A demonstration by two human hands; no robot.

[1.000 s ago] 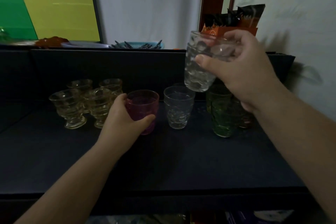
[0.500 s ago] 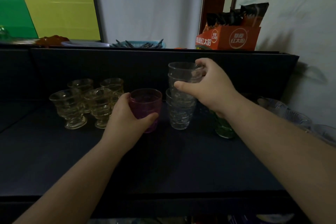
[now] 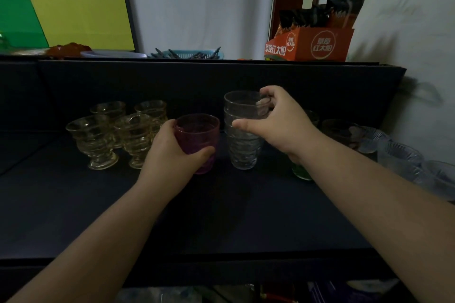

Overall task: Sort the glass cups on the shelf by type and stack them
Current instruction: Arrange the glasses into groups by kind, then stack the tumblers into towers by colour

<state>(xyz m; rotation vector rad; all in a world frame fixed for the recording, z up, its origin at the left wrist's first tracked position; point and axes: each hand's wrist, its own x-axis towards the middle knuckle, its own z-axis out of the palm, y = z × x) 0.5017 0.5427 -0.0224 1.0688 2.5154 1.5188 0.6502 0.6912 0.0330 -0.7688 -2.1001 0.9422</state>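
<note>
On the dark shelf [image 3: 221, 216] my left hand [image 3: 172, 152] grips a purple glass cup [image 3: 198, 138] that stands upright. Just right of it a clear textured cup [image 3: 242, 110] sits nested inside another clear cup [image 3: 243, 152], and my right hand [image 3: 278, 123] holds the upper one at its rim. Several amber footed glasses [image 3: 113, 133] stand in a cluster at the left. A green cup [image 3: 301, 171] shows partly behind my right wrist, with a dark cup [image 3: 338, 130] further right.
Clear patterned glass bowls [image 3: 403, 157] lie at the shelf's right end by the white wall. On the ledge above stand an orange box [image 3: 310, 44] of packets, a blue basket [image 3: 189, 53] and a plate [image 3: 113, 54].
My right hand brought the clear cup down from the air and lowered it into the clear cup on the shelf. My left hand stayed on the purple cup.
</note>
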